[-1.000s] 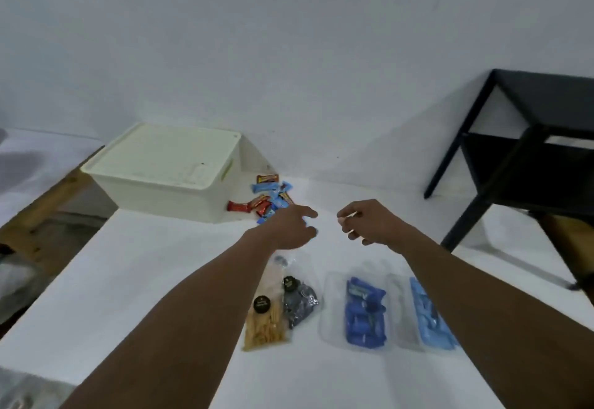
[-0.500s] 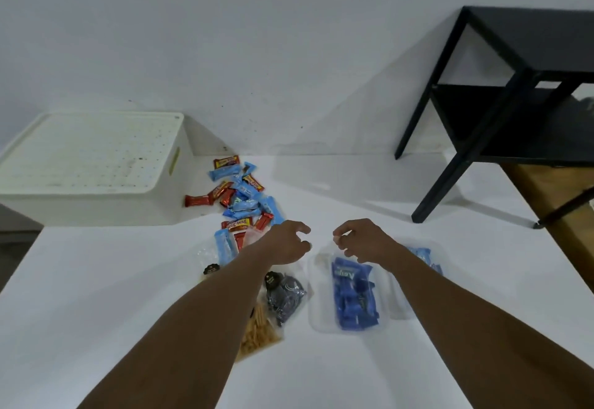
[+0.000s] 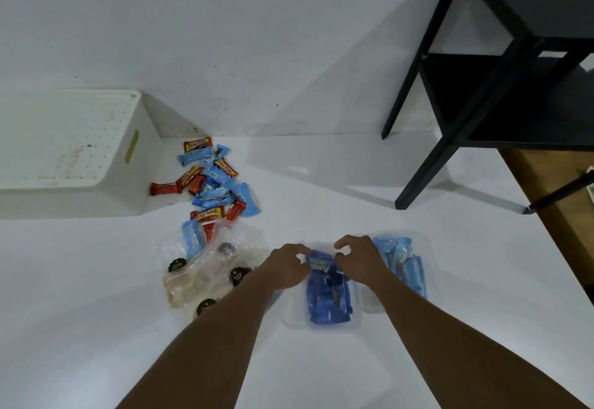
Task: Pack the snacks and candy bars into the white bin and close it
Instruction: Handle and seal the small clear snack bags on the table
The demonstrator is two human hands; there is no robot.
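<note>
- White surface (image 3: 96, 280) carries everything; the white bin (image 3: 74, 151) sits at its far left against the wall, lid on.
- Just right of the bin lies a loose heap of red and blue candy bars (image 3: 213, 183).
- Nearer the person, clear snack bags (image 3: 205, 273) with dark round labels lie overlapping.
- Both hands meet at the far end of a clear pack of dark blue bars (image 3: 326, 299): the left hand (image 3: 286, 269) and the right hand (image 3: 360, 262) each have fingers curled onto its top edge, pinching the plastic.
- A second clear pack of light blue bars (image 3: 405, 264) lies just right of it, partly under the right forearm.
- A black shelf frame (image 3: 482, 87) stands at far right.
</note>
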